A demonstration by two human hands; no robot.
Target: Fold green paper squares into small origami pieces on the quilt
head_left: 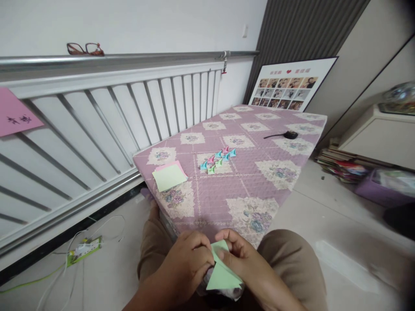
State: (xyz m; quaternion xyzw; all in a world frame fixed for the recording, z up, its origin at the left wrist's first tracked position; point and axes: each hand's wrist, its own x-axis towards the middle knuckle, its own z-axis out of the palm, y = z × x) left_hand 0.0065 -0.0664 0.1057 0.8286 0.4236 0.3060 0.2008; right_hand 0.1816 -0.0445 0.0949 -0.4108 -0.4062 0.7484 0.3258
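Above the lap, at the bottom centre, a folded piece of green paper [223, 276] is held between both hands. My left hand [188, 263] has its fingers closed on the paper's left edge. On the right side, my right hand [241, 257] pinches the upper part with thumb and fingers. The lower part of the paper spreads into a pointed flap. Several small folded paper pieces [218, 163] in pink, blue and green stand in two rows on the table. A stack of green and pink square sheets [169, 177] lies near the table's left edge.
The table [223, 194] has a purple flowered cover. A black object with a thin handle [290, 135] lies at its right. Glasses [84, 49] rest on the pipe above the white radiator [129, 103]. A power strip [84, 250] with cables is on the floor at left.
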